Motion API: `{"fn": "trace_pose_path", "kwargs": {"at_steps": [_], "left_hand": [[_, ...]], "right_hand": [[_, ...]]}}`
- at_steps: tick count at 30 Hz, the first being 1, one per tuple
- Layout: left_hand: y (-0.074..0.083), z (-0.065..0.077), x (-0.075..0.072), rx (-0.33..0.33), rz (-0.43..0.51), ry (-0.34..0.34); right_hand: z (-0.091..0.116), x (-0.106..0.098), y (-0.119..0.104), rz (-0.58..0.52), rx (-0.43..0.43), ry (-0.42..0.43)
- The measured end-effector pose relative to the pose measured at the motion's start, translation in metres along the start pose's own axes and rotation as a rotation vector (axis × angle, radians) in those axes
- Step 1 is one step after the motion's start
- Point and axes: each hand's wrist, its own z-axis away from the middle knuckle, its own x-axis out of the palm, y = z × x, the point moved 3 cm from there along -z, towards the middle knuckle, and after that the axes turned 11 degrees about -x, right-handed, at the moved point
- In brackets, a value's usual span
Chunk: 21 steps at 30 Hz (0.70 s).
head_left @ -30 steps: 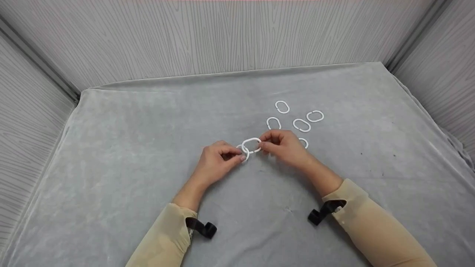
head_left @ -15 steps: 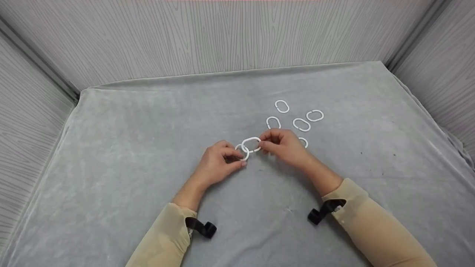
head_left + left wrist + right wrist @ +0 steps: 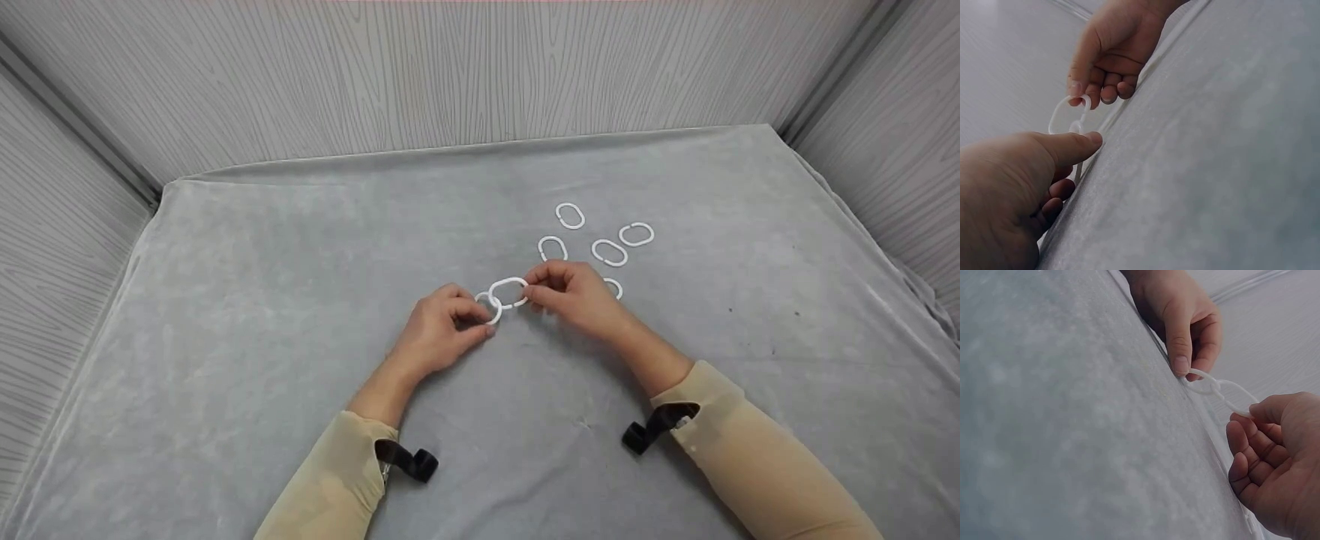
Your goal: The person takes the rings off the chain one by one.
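Two white oval rings, each a thin loop, are linked through each other between the hands. My left hand (image 3: 442,330) pinches the left oval ring (image 3: 498,313) between thumb and fingers. With thumb and forefinger my right hand (image 3: 589,301) grips the right end of the other oval ring (image 3: 508,280), which has a small gap on its near side. In the right wrist view, the left thumb (image 3: 1180,354) presses on the end of its ring, and the linked part (image 3: 1216,387) hangs between both hands. The fingers partly hide each ring.
Several loose white oval rings lie beyond the right hand, among them a far ring (image 3: 570,216), a right ring (image 3: 637,235) and one partly hidden ring (image 3: 614,289). Grey cloth (image 3: 300,300) covers the table. Wood-patterned panels (image 3: 450,75) stand behind and at the sides.
My left thumb has moved slightly down and apart from the fingers, and the ring in that hand shows more of its loop. The right hand has barely moved.
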Motion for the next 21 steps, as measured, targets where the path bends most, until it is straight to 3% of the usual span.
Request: {"fn": "trace_pose_path", "kwargs": {"at_steps": [11,21], "left_hand": [[0.0,-0.0006,-0.0021,0.073,0.055,0.069],[0.0012,-0.0011,-0.0021,0.102,0.08,0.086]], "right_hand": [[0.0001,-0.0006,0.0009,-0.024,-0.015,0.004],[0.0005,-0.001,0.0003,-0.048,0.002,0.01]]}}
